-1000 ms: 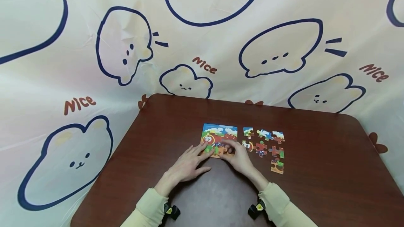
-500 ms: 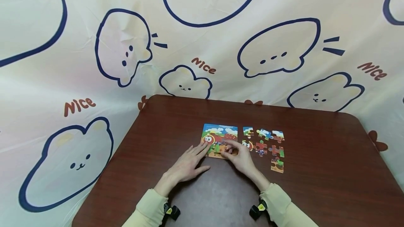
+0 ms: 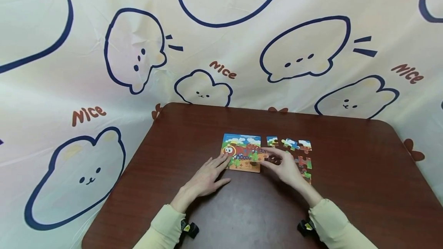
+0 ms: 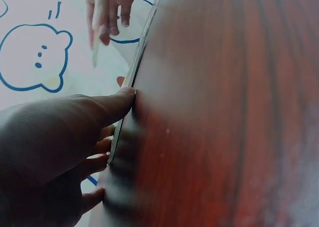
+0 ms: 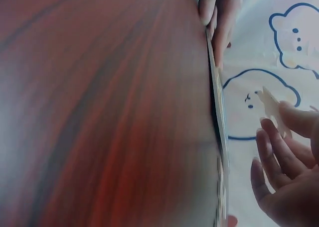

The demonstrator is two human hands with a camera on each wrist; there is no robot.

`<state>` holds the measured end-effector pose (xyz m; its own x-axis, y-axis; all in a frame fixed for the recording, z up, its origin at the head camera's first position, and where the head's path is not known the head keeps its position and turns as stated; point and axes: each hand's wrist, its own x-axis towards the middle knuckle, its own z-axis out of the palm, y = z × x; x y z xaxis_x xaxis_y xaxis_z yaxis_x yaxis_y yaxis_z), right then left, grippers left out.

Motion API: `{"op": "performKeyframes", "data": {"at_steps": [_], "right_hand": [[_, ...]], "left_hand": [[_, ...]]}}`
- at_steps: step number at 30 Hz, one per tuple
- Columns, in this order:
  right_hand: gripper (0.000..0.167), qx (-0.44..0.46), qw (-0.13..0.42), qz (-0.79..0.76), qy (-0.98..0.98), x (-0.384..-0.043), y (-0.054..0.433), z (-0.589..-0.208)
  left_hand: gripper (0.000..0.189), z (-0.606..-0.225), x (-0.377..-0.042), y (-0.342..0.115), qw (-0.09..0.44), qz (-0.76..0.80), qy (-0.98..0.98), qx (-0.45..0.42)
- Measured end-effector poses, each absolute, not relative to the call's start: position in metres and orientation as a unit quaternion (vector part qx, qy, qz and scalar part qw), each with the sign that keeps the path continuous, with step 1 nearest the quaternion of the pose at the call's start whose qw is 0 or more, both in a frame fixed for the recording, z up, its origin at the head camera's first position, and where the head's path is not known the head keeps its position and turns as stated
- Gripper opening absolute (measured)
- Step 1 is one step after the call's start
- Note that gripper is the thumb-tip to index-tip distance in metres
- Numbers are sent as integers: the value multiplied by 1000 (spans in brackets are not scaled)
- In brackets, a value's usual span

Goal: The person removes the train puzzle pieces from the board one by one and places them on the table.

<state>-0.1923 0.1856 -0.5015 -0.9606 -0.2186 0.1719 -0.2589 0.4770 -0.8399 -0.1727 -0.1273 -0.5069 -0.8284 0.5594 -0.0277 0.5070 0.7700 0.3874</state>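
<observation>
A picture puzzle board [image 3: 242, 140] with a cartoon train scene lies on the brown table. My left hand [image 3: 204, 180] rests on its lower left corner with fingers extended and thumb spread to the side. In the left wrist view, the left thumb [image 4: 117, 105] reaches the board's near edge. My right hand [image 3: 288, 170] is raised at the board's right side, pinching a puzzle piece [image 5: 271, 107] between thumb and fingers. In the right wrist view this piece stands on edge, away from the tabletop. Its printed side is hidden there.
To the right of the board lie several loose pieces, including a sky piece [image 3: 272, 141], a cloud piece [image 3: 290, 144] and a red-green piece [image 3: 304, 162]. The right hand partly covers others. A printed cloth [image 3: 138, 49] hangs behind the table [image 3: 363, 172].
My right hand has moved right from over the board's lower right part to beside its right edge, pinching a piece. The left hand stays in place on the board.
</observation>
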Motion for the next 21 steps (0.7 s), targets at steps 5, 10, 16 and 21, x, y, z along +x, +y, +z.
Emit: {"op": "performKeyframes", "data": {"at_steps": [5,10,16,21], "right_hand": [[42,128,19,466,-876,-188,208,-501],[43,120,11,442,-889,-179,227,-498],[46,117,-4,428,-896,-169,245,-494],[45,120,-6,407,-906,-165,257,-493]], "left_hand": [[75,-508,-174,-127,74,190,938,281],[76,-509,-174,-126,80,196,937,278],[76,-507,-174,-124,78,196,935,286],[75,-505,-175,-127,79,198,936,280]]}}
